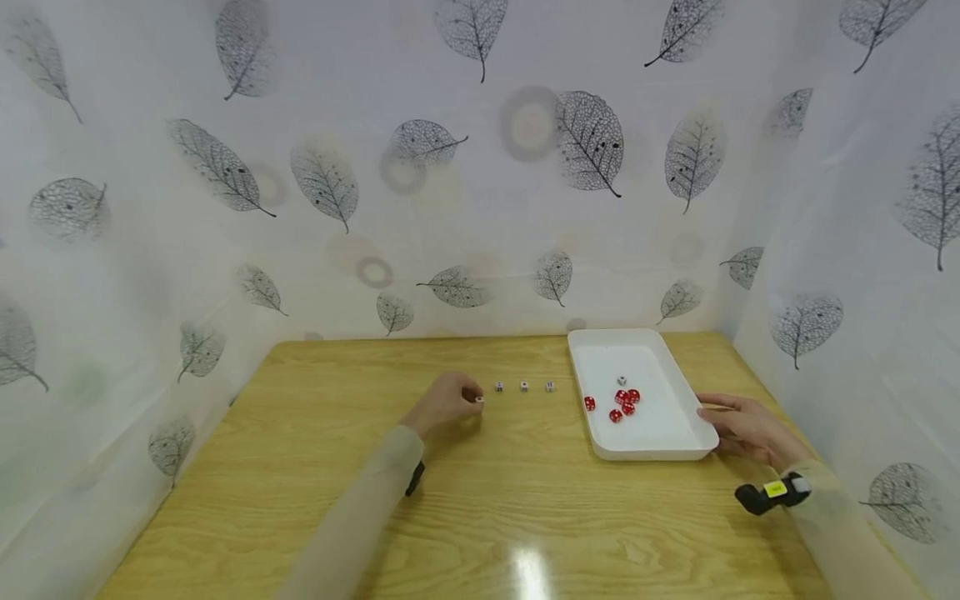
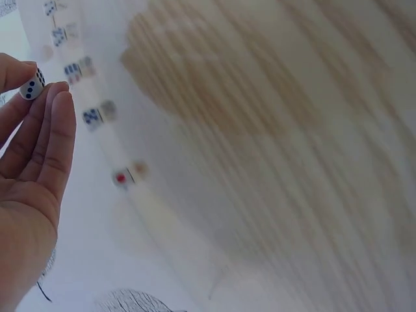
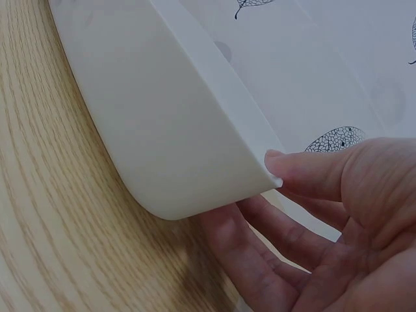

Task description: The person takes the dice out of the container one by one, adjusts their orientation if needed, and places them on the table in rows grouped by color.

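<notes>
My left hand (image 1: pixel 444 402) is over the middle of the table, pinching a white die (image 2: pixel 32 86) between thumb and fingertips. Blue pips show on that die in the left wrist view. To the right of this hand, three white dice (image 1: pixel 524 387) stand spaced out in a row; the left wrist view shows several dice (image 2: pixel 93 117) in a line, one with a red pip. My right hand (image 1: pixel 750 429) grips the white tray (image 3: pixel 156 123) at its near right corner, thumb on the rim and fingers beneath. Inside the tray lie several red dice (image 1: pixel 622 397) and one white die (image 1: pixel 622 380).
The wooden table (image 1: pixel 480 517) ends at a leaf-printed white sheet (image 1: pixel 465 208) at the back. More of the same sheet hangs along the left and right sides. A wrist camera (image 1: pixel 772 492) is strapped to the right wrist.
</notes>
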The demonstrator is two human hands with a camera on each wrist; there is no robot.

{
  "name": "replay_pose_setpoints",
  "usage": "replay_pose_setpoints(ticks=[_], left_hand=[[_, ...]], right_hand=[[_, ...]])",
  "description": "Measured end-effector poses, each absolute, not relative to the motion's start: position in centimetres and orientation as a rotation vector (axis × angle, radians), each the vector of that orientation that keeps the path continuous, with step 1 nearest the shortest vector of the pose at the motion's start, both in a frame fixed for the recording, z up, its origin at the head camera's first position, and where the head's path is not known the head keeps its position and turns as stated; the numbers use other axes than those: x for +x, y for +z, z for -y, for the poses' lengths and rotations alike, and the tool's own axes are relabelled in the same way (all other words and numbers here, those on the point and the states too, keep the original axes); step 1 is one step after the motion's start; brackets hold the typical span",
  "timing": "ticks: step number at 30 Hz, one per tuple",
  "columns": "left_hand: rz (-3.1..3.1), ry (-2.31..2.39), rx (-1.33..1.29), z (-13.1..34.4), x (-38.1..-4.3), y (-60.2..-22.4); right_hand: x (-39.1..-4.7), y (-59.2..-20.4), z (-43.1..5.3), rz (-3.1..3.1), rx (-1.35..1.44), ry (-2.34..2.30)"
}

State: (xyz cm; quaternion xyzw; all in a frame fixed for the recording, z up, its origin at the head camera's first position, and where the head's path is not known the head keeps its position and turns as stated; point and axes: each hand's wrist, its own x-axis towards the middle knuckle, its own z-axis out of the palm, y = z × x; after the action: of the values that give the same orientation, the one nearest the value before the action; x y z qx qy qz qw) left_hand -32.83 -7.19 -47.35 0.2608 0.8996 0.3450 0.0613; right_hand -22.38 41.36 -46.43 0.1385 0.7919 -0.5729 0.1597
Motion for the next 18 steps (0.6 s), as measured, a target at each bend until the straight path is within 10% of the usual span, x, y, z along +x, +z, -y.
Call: replay_pose_setpoints(ticks=[18], left_hand=[[-2.835, 0.931, 0.632, 13.3, -33.9, -47.1]], right_hand=[[-22.6, -46.6, -41.4, -2.253, 0.411, -1.644]])
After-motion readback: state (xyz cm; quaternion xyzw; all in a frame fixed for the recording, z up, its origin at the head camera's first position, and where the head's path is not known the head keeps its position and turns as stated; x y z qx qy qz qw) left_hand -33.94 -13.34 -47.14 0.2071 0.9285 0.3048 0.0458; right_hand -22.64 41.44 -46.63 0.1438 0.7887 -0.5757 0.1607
